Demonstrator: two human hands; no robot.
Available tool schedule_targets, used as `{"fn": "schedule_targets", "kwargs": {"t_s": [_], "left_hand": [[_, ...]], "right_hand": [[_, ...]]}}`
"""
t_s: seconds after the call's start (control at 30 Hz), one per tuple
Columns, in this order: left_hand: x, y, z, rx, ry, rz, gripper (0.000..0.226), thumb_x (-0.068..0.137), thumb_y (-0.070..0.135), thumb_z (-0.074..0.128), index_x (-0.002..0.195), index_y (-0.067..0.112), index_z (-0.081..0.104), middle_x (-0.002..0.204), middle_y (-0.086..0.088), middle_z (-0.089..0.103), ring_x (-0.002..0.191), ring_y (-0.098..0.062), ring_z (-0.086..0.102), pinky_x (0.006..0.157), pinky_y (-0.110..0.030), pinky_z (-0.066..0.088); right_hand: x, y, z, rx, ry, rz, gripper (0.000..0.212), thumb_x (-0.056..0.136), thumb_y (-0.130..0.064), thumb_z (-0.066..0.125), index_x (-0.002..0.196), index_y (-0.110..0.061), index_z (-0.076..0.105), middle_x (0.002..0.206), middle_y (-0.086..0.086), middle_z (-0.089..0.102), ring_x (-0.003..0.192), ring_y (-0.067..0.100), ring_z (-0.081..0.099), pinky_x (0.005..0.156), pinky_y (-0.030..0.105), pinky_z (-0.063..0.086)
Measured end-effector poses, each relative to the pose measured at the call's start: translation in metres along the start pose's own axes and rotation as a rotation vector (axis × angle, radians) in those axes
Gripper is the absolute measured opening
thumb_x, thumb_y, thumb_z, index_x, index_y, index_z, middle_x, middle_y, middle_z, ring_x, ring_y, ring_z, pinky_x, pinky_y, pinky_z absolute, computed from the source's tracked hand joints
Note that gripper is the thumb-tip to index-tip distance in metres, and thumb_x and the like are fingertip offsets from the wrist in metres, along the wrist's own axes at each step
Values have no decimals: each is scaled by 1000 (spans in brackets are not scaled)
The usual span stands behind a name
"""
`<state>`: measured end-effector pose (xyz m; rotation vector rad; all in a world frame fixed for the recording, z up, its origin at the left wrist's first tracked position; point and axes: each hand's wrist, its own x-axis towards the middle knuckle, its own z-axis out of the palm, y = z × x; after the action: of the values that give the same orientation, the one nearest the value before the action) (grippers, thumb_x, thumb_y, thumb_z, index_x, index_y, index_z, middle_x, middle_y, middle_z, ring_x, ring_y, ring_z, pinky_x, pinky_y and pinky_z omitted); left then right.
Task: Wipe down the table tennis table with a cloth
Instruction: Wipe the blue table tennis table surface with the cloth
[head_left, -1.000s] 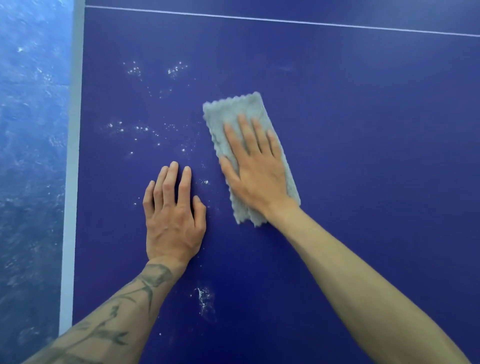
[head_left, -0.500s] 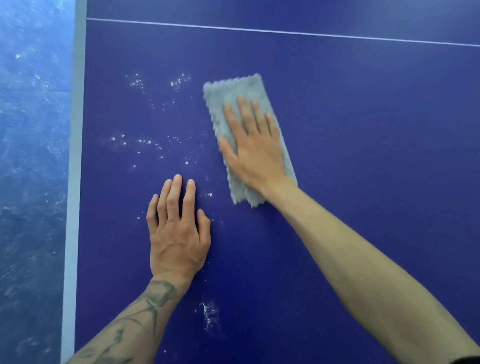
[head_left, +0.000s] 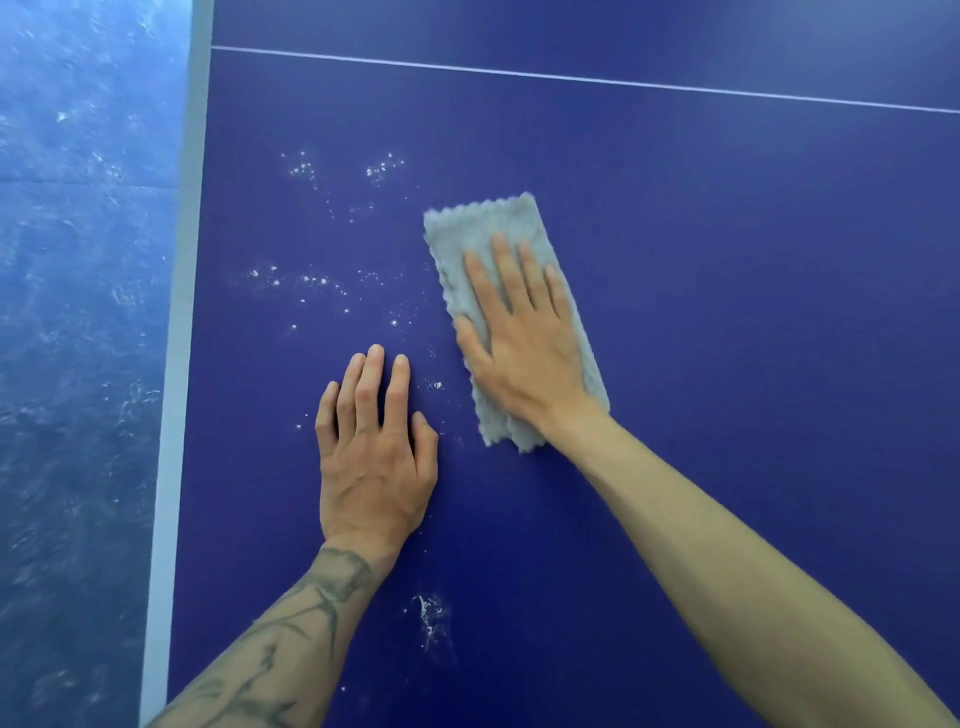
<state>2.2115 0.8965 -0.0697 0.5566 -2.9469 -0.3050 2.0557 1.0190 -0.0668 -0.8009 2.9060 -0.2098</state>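
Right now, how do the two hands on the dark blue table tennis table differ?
The right hand presses the folded grey cloth; the left hand rests directly on the blue table. The left hand's forearm is tattooed; the right hand's is plain. Both lie flat and open.

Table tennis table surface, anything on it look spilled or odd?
Yes. White powdery specks are scattered over the table tennis table, left of the grey cloth under the right hand, unwiped. A white smear lies beside the left forearm.
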Motion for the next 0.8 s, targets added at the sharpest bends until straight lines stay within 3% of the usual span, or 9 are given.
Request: {"fn": "schedule_targets", "kwargs": {"t_s": [0.1,0.27,0.33,0.43,0.53,0.7,0.8], "left_hand": [[-1,-8,-9,-47,-22,46,54,105,24,45,156,6,45,166,-15,37,154,-33,36,128,-52,25],[5,-55,-24,10,19,24,55,105,26,44,156,6,45,166,-16,36,152,-35,37,127,-53,26],[11,-68,-20,36,26,-12,55,105,26,44,156,4,44,165,-17,36,152,-37,37,126,-55,26],[10,-76,-12,43,13,-11,59,106,30,41,159,7,39,168,-15,32,156,-35,31,129,-54,22],[9,-80,-7,31,9,-22,60,105,33,39,160,10,37,169,-11,29,157,-31,27,130,-51,17],[11,-83,-5,11,13,-26,60,104,32,40,161,11,38,169,-11,30,158,-29,27,131,-49,15],[10,-83,-4,26,20,-18,60,104,31,41,161,11,38,169,-11,31,158,-29,28,131,-50,16]], "right_hand": [[-22,29,-7,7,-36,151,69,109,-52,28,171,-29,9,179,1,2,165,23,-1,133,47,2],[51,26,-19,68,17,410,70,110,-49,26,171,-24,5,179,7,-3,165,29,-4,133,51,0],[67,-2,-14,84,16,363,70,109,-49,26,171,-23,6,179,8,-2,165,30,-4,132,51,0],[40,-38,-1,42,-10,96,70,108,-52,27,171,-25,12,179,5,4,165,28,1,133,49,1],[15,-19,2,-7,-35,-47,70,107,-53,30,170,-27,17,179,2,8,165,24,5,133,47,6],[79,8,-16,46,-9,295,69,110,-50,28,171,-25,6,179,4,-1,165,26,-4,133,49,-1],[122,-21,-13,68,22,363,70,110,-49,25,171,-23,5,179,7,-2,165,28,-4,133,50,-1]]}}
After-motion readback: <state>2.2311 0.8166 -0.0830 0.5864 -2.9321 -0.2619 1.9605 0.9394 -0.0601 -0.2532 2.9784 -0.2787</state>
